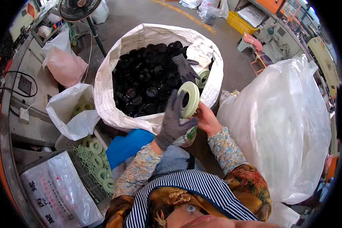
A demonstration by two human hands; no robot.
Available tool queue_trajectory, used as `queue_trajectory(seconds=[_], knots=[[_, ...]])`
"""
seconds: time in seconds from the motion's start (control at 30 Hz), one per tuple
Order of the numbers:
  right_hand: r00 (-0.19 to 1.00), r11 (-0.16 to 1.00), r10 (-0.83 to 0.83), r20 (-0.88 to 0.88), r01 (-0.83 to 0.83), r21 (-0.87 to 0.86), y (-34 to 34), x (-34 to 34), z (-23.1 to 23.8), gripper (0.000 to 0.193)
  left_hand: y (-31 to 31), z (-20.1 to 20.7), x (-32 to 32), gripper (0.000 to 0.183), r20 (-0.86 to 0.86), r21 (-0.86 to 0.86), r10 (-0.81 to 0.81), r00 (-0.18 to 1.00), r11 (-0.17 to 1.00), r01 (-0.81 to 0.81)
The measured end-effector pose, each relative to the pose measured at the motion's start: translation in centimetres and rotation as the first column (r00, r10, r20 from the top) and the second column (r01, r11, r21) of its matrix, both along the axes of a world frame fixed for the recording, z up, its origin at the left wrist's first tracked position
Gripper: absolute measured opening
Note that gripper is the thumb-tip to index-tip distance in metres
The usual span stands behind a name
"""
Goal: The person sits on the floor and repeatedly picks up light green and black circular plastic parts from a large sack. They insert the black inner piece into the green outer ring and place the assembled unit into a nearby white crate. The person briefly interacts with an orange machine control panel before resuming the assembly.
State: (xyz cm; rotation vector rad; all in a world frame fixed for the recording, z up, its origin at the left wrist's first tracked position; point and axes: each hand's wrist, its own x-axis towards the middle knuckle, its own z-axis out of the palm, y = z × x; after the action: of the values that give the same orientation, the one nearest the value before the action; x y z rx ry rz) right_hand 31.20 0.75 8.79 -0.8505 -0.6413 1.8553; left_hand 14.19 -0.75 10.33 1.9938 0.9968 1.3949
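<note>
Pale green plastic rings (190, 99), several nested in a stack, stand tilted above the near right rim of a large white woven sack (102, 85). My bare right hand (208, 118) is closed on the stack's right edge. At its left side my left hand (171, 121), in a dark grey glove, has fingers stretched out and thumb apart, very close to the rings. Many round black plastic caps (148, 76) fill the sack. On top of them lie an empty grey glove (185, 68), a white cloth (200, 55) and another pale green ring piece (203, 78).
A big translucent plastic bag (277, 129) bulges at right. At left, a small white bag (70, 125) holds pale green parts, beside loose green rings (97, 161) and a printed plastic bag (60, 190). A fan (79, 9) and a yellow crate (241, 23) stand farther off.
</note>
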Motion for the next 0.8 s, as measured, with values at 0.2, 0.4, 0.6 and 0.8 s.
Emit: queue_trajectory(seconds=[0.2, 0.4, 0.6, 0.8], knots=[[1.0, 0.995, -0.002, -0.003, 0.002, -0.099, 0.1, -0.7, 0.0, 0.04, 0.8, -1.0, -0.7, 0.063, -0.193, 0.059, -0.027, 0.981, 0.998, 0.039], [0.888, 0.997, -0.036, -0.459, 0.003, -0.074, 3.1, 3.2, 2.4, 0.067, 4.0, -10.8, -5.1, 0.059, -0.168, -0.067, 0.402, 0.9, 0.907, -0.417], [0.895, 0.872, 0.105, -0.434, 0.127, 0.473, 6.0, 5.7, 8.6, 0.072, 3.6, -9.7, -4.2, 0.058, -0.185, -0.145, 0.322, 0.929, 0.925, -0.35], [-0.386, 0.655, -0.735, 0.558, -0.618, 0.435, 18.4, 7.4, -3.8, 0.017, 3.6, -10.6, -4.5, 0.043, -0.089, -0.37, 0.264, 0.96, 0.886, -0.278]])
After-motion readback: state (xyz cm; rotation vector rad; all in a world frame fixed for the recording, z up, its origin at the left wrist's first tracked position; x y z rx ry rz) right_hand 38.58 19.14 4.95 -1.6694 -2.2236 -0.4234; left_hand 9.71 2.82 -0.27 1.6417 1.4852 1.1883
